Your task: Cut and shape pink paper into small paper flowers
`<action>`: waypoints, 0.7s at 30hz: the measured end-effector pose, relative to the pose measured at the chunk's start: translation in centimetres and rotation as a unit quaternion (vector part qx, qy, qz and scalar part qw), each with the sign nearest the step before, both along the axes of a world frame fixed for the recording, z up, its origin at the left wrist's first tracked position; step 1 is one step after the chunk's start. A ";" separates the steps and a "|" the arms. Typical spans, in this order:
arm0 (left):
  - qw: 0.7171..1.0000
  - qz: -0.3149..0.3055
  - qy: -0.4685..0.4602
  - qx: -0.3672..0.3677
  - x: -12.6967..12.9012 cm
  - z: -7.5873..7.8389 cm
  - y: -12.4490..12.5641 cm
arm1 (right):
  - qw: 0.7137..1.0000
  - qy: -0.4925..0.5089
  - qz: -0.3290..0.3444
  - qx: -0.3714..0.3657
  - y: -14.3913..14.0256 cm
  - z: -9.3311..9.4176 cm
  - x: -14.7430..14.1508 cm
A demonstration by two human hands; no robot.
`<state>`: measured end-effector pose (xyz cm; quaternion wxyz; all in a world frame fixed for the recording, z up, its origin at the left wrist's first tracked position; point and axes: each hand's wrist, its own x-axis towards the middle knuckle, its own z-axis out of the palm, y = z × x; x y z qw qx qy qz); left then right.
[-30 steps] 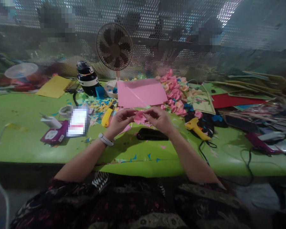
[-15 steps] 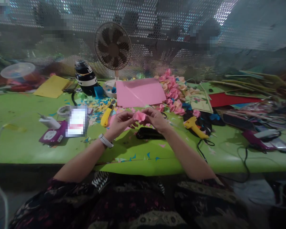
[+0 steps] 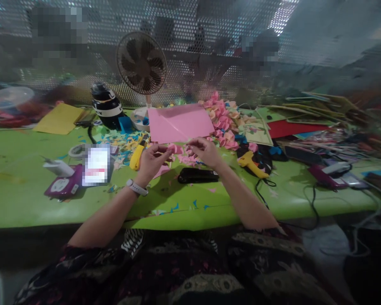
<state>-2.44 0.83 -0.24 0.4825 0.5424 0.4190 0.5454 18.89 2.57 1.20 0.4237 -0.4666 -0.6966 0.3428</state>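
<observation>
My left hand [image 3: 154,161], with a white watch at the wrist, pinches a small pink paper flower [image 3: 177,149] at its fingertips. A short gap to the right, my right hand [image 3: 206,152] has thumb and fingers pressed together; whatever is between them is too small to make out. Below the hands, a black stapler [image 3: 198,175] lies on the green table. Pink paper scraps [image 3: 189,159] lie behind the fingers. A yellow box cutter [image 3: 136,157] rests just left of my left hand.
A pink sheet [image 3: 180,123] and a heap of paper flowers [image 3: 222,120] lie at the back. To the right are a yellow glue gun [image 3: 253,164] with its cord and stacked papers. On the left stand a black bottle [image 3: 106,108], a lit phone [image 3: 96,165] and a purple power strip [image 3: 63,184].
My hands have moved apart. The pink flower, between both hands before, is now at the left fingertips only. The view has shifted slightly to the right.
</observation>
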 end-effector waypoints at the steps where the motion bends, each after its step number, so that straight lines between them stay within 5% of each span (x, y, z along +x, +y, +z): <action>1: 1.000 0.001 0.006 0.003 0.0 0.0 0.0 | 1.000 -0.002 -0.007 0.002 0.0 0.3 0.3; 5: 1.000 -0.009 0.006 -0.011 0.0 -0.1 0.0 | 0.990 -0.135 -0.029 0.037 -0.6 2.6 3.0; 10: 1.000 -0.013 -0.016 -0.001 -0.1 -0.5 0.5 | 0.889 -0.431 -0.157 0.007 -2.8 4.7 9.7; 15: 1.000 -0.009 -0.027 -0.008 0.0 -0.7 0.8 | 0.756 -0.581 -0.260 -0.151 -5.5 2.8 15.1; 21: 1.000 -0.020 -0.017 -0.007 -0.1 -0.9 0.8 | 0.750 -0.558 -0.314 -0.168 -6.1 -1.0 16.0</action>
